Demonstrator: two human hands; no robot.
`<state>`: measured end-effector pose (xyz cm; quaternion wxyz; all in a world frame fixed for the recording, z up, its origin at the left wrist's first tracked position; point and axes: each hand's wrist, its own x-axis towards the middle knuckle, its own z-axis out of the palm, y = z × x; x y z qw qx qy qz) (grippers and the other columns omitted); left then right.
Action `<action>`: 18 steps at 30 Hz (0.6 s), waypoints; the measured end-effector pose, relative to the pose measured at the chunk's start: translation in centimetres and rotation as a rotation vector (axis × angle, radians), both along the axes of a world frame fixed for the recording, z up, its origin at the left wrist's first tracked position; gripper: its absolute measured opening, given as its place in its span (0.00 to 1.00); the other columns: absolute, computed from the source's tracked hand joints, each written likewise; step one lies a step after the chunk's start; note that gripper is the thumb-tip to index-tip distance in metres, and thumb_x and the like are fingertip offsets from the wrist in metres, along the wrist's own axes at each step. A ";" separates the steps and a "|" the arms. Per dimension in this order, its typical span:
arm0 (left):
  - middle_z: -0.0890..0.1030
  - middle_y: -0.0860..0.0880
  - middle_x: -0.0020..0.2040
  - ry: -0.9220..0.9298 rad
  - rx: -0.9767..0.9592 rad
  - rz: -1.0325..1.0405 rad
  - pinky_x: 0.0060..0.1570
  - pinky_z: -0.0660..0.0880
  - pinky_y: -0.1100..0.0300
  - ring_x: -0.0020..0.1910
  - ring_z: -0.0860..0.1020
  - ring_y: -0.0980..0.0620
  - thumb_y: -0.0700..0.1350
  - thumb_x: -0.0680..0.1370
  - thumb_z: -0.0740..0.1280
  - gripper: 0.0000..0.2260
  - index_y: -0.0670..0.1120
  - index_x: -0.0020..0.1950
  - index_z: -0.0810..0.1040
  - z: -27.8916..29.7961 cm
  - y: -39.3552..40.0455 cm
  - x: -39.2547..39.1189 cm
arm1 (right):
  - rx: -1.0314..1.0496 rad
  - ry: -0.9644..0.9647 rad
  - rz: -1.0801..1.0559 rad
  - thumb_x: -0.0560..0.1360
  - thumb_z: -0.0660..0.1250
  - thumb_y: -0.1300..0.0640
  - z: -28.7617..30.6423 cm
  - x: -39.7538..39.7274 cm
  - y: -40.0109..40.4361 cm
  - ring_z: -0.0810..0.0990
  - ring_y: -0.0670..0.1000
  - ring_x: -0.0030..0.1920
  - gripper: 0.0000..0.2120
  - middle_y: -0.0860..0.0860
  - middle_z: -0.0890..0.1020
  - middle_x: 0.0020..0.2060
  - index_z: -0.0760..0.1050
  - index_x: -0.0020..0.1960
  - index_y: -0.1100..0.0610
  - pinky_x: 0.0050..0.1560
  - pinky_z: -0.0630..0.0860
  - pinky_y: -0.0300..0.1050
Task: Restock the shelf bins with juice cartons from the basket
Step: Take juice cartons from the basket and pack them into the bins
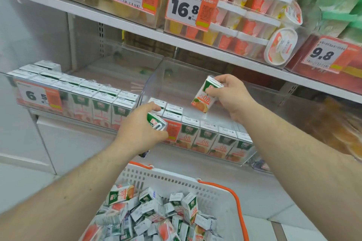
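1. The left hand [140, 125] gripped a green-topped juice carton [156, 123] at the front left corner of the clear middle bin [195, 70], touching the cartons already standing there.
2. The right hand [232, 96] held an orange-printed carton [205, 96] tilted above that bin's bare floor — its fingers were curled round the carton's top.
3. A front row of cartons [213, 139] lined the bin's front wall, with a few more behind at the left.
4. The left bin [78, 101] beside it was packed with pink-printed cartons behind a 6.5 price tag [38, 96].
5. The white basket [176, 180] with orange handles sat below — heaped with loose cartons.
6. The shelf above [137, 29] carried pudding cups [250, 10].
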<state>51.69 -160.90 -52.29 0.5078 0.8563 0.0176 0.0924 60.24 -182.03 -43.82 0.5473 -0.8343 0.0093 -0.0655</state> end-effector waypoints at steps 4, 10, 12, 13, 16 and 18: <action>0.69 0.57 0.70 -0.133 0.279 -0.012 0.59 0.70 0.59 0.65 0.71 0.56 0.46 0.65 0.76 0.29 0.53 0.65 0.75 -1.8 0.0 0.7 | -0.311 0.126 0.032 0.73 0.73 0.63 -2.6 2.8 -0.3 0.83 0.56 0.48 0.13 0.58 0.81 0.52 0.72 0.52 0.56 0.49 0.82 0.55; 0.68 0.61 0.66 -0.202 0.266 0.036 0.53 0.69 0.61 0.59 0.72 0.59 0.49 0.64 0.75 0.30 0.54 0.66 0.74 -3.1 -0.4 0.8 | -0.455 0.365 0.238 0.77 0.70 0.58 -4.1 3.9 0.7 0.82 0.51 0.43 0.07 0.53 0.83 0.46 0.74 0.53 0.53 0.39 0.77 0.45; 0.67 0.62 0.65 -0.210 0.262 0.035 0.51 0.69 0.62 0.58 0.72 0.59 0.50 0.64 0.75 0.29 0.55 0.66 0.74 -3.4 -0.4 1.0 | -0.482 0.417 0.305 0.77 0.68 0.61 -4.1 3.7 1.4 0.77 0.49 0.38 0.06 0.52 0.81 0.42 0.74 0.52 0.54 0.34 0.70 0.43; 0.67 0.62 0.65 -0.209 0.263 0.032 0.51 0.69 0.62 0.58 0.72 0.59 0.50 0.64 0.74 0.30 0.55 0.66 0.74 -3.5 -0.4 1.0 | -0.473 0.437 0.318 0.76 0.67 0.63 -4.1 3.7 1.6 0.74 0.49 0.36 0.06 0.52 0.79 0.41 0.74 0.51 0.55 0.32 0.67 0.42; 0.67 0.62 0.65 -0.212 0.261 0.026 0.52 0.68 0.63 0.56 0.72 0.61 0.51 0.65 0.74 0.30 0.55 0.66 0.73 -3.6 -0.3 1.1 | -0.338 0.523 0.330 0.72 0.64 0.68 -3.9 3.9 1.8 0.70 0.49 0.31 0.07 0.54 0.75 0.39 0.73 0.46 0.58 0.27 0.63 0.40; 0.66 0.62 0.65 -0.209 0.261 0.023 0.52 0.69 0.61 0.57 0.72 0.60 0.51 0.65 0.74 0.30 0.55 0.67 0.73 -3.5 -0.3 1.1 | -0.327 0.542 0.338 0.74 0.65 0.67 -4.0 3.9 1.7 0.69 0.49 0.31 0.05 0.53 0.75 0.38 0.74 0.43 0.57 0.28 0.63 0.40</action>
